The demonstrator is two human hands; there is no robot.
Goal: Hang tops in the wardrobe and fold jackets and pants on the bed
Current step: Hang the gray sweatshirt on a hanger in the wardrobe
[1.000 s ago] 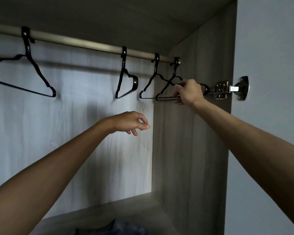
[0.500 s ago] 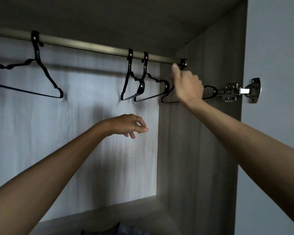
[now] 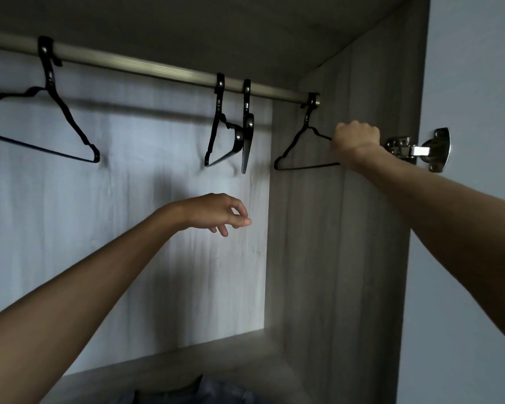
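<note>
Hanger (image 3: pixel 306 167): rightmost on rail (image 3: pixel 158 70); right hand (image 3: pixel 354 141) grips its shoulder.
Left hand (image 3: pixel 216 212): below rail, loosely curled, empty.
Technique: lift hook clear of rail before pulling.

Metal hinge (image 3: pixel 417 150) at right; dark fabric (image 3: pixel 204 393) on shelf (image 3: pixel 216 357) below.

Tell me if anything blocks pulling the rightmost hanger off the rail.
Nothing visible does. The right hand grips the rightmost hanger; the neighbouring hangers hang apart to its left, and the left hand is lower, empty.
</note>
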